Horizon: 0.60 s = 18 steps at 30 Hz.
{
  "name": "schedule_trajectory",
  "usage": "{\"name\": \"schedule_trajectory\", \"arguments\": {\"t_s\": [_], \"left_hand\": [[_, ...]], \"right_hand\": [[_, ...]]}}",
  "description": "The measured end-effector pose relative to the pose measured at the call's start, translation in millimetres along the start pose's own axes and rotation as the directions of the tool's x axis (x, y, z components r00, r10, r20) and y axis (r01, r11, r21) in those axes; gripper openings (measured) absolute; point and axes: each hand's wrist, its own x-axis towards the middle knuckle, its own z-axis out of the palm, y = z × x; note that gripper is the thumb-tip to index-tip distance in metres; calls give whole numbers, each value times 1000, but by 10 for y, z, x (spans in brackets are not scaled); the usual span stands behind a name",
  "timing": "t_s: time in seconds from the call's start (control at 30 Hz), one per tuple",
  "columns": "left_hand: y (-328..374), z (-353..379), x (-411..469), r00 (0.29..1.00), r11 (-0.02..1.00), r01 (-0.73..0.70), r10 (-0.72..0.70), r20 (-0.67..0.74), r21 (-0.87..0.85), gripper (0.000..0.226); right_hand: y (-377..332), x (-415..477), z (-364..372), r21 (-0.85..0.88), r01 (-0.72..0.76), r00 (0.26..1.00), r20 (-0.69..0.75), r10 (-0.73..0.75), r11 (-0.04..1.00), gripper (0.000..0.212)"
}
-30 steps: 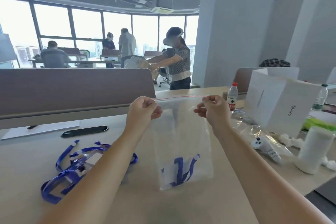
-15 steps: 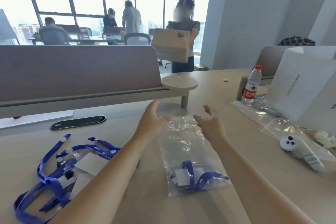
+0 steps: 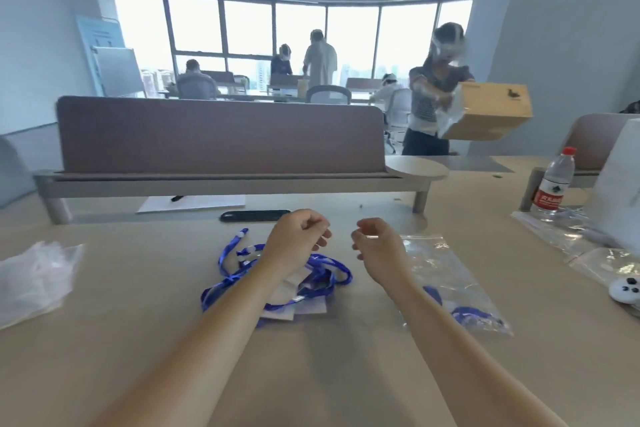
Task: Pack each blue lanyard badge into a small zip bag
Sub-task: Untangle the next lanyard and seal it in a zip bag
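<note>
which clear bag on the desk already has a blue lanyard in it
The bag lying flat right of the right hand: blue strap shows through its near end. The pile at far left and the bags by the bottle show none.
</note>
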Motion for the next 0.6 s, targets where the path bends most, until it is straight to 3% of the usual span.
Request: {"name": "schedule_trajectory", "arguments": {"t_s": [0.37,0.5,0.6], "left_hand": [[-476,-713,-491,989,991,124,-119,-83,57,18],[-671,-782,-392,987,983,146,-137,-85,109,19],[-775,-788,-284,984,980,168,-160,-79,106,19]], "right_hand": [[-91,-432,808,-175,78,980,193,-43,981,13],[-40,-281,943,-324,120,972,229,-45,938,17],[-1,-120,1047,-504,186,962,268,-52,843,28]]}}
